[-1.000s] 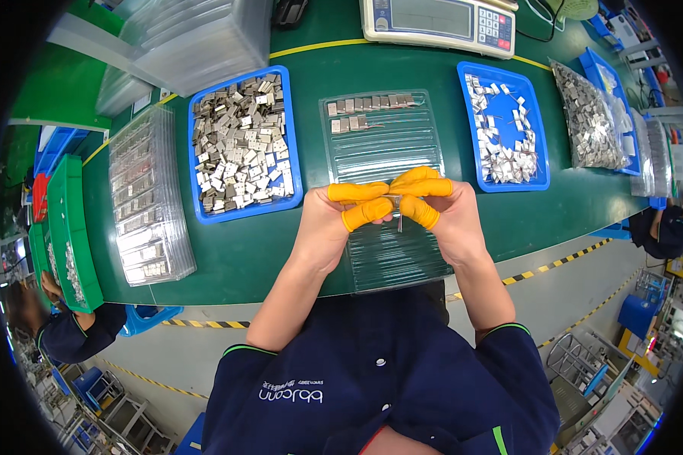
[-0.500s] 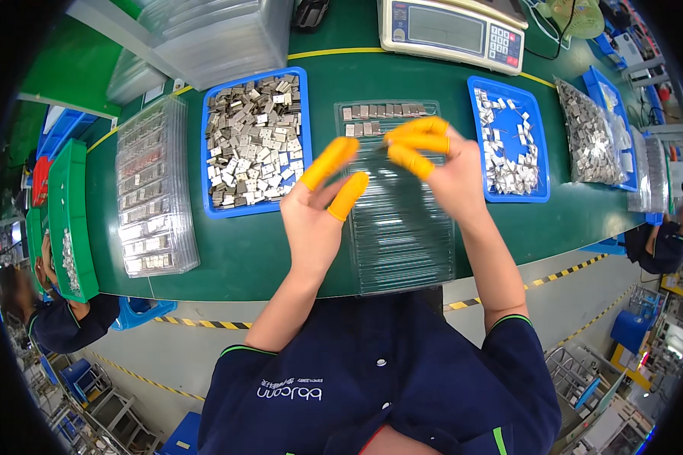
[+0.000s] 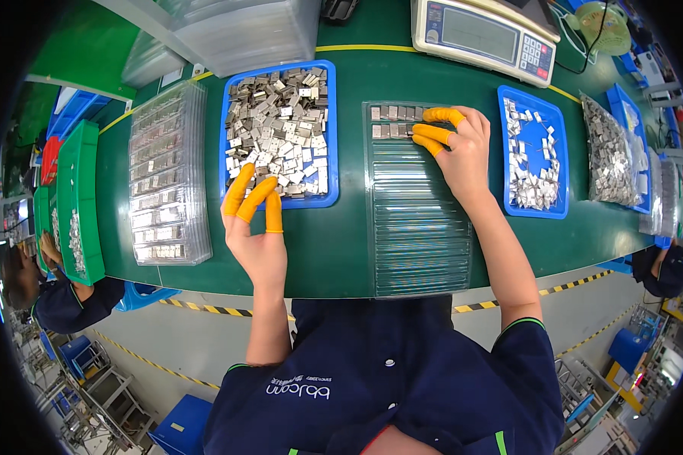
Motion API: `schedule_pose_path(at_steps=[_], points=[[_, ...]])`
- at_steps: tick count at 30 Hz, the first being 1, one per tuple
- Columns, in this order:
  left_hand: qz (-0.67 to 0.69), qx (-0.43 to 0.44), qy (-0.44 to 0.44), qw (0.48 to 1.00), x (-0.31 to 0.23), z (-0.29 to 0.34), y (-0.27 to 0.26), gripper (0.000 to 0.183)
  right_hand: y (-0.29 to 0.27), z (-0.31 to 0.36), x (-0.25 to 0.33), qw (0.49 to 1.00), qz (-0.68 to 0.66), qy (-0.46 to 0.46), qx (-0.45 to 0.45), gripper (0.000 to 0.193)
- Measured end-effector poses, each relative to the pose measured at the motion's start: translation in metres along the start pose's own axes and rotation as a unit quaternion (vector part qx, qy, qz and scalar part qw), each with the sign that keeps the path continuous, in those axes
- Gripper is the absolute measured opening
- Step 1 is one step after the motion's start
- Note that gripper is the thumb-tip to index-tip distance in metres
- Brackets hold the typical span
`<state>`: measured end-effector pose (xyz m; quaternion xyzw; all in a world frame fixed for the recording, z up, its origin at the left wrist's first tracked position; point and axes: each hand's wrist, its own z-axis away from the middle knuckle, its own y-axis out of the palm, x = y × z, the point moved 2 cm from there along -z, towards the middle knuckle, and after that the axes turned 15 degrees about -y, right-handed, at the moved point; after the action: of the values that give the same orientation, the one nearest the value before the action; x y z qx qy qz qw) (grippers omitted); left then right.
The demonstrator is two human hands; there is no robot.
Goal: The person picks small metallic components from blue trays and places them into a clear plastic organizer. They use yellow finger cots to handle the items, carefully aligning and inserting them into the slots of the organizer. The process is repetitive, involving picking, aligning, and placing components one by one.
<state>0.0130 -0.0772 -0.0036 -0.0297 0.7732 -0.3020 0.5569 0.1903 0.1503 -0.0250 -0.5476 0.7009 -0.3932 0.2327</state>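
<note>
My left hand, with yellow finger covers, reaches over the near edge of a blue tray heaped with small flat metal pieces. Its fingers are apart, with the tips among the pieces and nothing visibly held. To the right lies a clear ridged plastic tray with two short rows of metal pieces at its far end. My right hand, also in yellow finger covers, is at the right end of these rows. Its thumb and forefinger close on a metal piece in the nearer row, mostly hidden by the fingertips.
Right of the clear tray is a blue tray of white wired parts. Beyond stands a scale; farther right lies a bag of metal parts. Stacked filled clear trays and a green bin are left. People sit at both sides.
My left hand has moved left from above the clear tray to the tray of metal pieces. My right hand has moved slightly right, its fingertips down at the nearer row's end. The view has shifted.
</note>
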Motion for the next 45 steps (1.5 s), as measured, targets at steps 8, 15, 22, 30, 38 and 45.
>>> schedule_pose_path(at_steps=[8,15,22,30,38,45], points=[[-0.126,0.053,0.080,0.987,-0.008,-0.020,0.018,0.025,-0.023,-0.002,0.004,0.992,-0.103,0.068,0.018,0.022],[-0.237,0.081,0.111,0.962,-0.003,-0.043,0.040,0.020,-0.074,0.048,-0.051,0.966,0.033,0.256,0.004,0.025],[-0.313,0.057,0.145,0.937,-0.004,-0.041,0.052,0.025,-0.076,0.095,-0.078,0.924,-0.013,0.378,0.051,0.029],[-0.292,0.075,0.187,0.935,-0.016,-0.041,0.058,0.025,-0.074,0.092,-0.075,0.920,0.010,0.390,-0.030,0.022],[-0.232,0.142,0.214,0.938,-0.009,-0.054,0.060,0.026,-0.078,0.089,-0.071,0.912,0.063,0.405,-0.017,0.021],[-0.202,0.158,0.116,0.960,-0.014,-0.052,0.062,0.025,-0.082,0.085,-0.071,0.915,-0.006,0.341,-0.213,0.019]])
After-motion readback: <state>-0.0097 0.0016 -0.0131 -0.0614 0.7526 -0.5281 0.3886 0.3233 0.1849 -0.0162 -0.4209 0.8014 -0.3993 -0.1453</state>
